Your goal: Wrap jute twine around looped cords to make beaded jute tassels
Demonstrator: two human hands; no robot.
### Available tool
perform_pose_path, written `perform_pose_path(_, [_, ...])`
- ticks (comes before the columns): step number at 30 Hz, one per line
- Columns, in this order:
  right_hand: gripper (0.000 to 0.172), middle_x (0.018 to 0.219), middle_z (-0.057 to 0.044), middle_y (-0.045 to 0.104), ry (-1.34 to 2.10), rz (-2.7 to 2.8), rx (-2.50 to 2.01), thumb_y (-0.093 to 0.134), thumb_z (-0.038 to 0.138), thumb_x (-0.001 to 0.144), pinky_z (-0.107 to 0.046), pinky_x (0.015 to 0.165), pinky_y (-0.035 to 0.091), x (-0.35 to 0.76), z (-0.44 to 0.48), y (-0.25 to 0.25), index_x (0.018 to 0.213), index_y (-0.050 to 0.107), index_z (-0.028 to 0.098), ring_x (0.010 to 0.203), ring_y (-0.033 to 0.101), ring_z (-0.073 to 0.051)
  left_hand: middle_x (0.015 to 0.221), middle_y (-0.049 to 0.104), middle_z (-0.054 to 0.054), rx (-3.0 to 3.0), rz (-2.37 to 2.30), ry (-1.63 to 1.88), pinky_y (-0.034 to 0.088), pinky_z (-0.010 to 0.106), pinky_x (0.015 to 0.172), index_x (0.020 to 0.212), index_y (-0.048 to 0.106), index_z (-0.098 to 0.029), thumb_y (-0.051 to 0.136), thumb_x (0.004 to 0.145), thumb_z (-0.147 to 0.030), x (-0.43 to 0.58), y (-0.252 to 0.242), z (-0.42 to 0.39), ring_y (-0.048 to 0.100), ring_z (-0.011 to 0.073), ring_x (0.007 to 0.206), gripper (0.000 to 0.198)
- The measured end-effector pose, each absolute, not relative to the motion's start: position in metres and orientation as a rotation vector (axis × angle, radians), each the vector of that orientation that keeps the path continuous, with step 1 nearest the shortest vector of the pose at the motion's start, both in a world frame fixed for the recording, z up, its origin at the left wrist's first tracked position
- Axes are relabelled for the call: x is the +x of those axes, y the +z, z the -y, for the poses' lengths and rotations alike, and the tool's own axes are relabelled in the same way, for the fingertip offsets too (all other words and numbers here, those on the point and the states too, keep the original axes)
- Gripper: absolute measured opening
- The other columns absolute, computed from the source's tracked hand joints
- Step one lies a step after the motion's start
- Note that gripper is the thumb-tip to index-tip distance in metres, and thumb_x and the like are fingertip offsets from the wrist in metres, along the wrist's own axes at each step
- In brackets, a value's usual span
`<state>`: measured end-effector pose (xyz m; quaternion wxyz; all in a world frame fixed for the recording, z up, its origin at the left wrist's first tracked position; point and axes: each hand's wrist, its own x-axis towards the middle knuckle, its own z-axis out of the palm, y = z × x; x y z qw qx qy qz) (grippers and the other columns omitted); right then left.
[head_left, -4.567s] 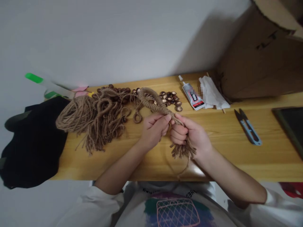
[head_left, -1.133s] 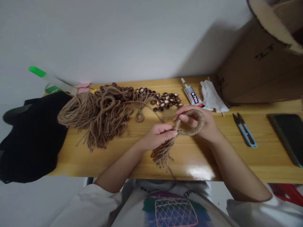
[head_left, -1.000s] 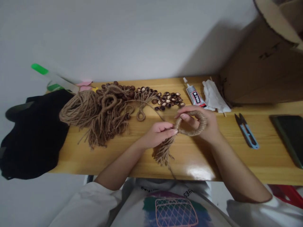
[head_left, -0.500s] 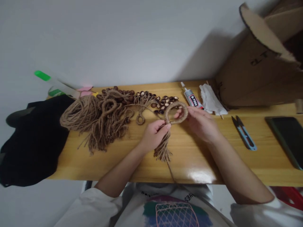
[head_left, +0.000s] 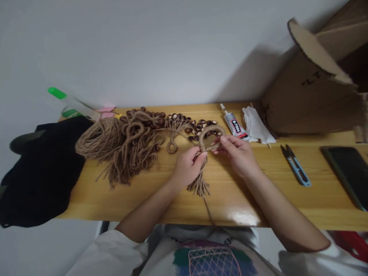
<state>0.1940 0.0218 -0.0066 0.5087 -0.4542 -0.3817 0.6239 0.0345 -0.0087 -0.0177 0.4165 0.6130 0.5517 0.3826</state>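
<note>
Wooden table [head_left: 258, 191]: jute ring [head_left: 211, 137] far, tassel [head_left: 199, 184] near.

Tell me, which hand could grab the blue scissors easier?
Probably the right hand: the scissors lie on its side of the table, farther from the left hand. Both hands hold the rope ring, though.

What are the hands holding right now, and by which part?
A twine-wrapped ring with a tassel: left hand pinches the neck where ring meets tassel, right hand pinches the ring's near rim.
</note>
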Motion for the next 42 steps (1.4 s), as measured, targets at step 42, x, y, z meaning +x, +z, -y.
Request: perform_pose_path(42, [0.026, 0.069, -0.01, 0.07, 0.171, 2.205, -1.658, 0.047, 0.033, 0.089, -0.027, 0.052, 0.03, 0.218, -0.027, -0.002, 0.086, 0.066, 0.015, 0.054, 0.058, -0.019, 0.057, 0.045, -0.005, 1.867, -1.297, 0.524, 0.029, 0.022, 0.058, 0.067, 0.051, -0.017, 0.047, 0.085, -0.028, 0.027, -0.004, 0.005, 0.041, 0.0095, 0.057, 0.022])
